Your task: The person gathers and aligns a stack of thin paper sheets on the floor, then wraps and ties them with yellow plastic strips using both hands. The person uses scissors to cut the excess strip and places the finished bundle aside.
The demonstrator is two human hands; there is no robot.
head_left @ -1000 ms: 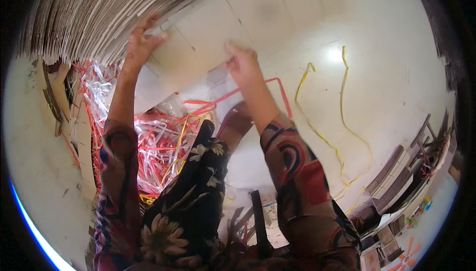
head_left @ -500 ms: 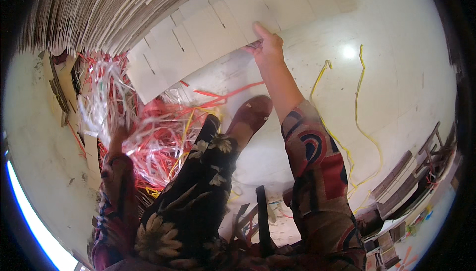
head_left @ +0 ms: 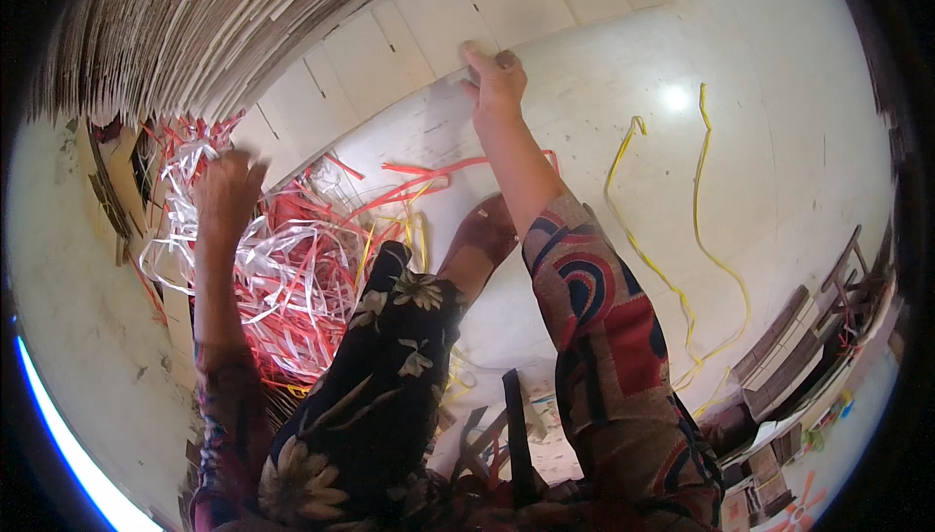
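Left hand (head_left: 228, 189) over one strap tangle (head_left: 302, 288), right hand (head_left: 500, 84) at one cardboard row (head_left: 414, 35), both hands' grips unclear

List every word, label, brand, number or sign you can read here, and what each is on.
No text can be read.
Pale cardboard at the right hand: no writing visible.
Stacked cardboard edges: none visible.
Tangled strips: none legible.
Red shape at lower right: too small and blurred to tell whether it is a sign.
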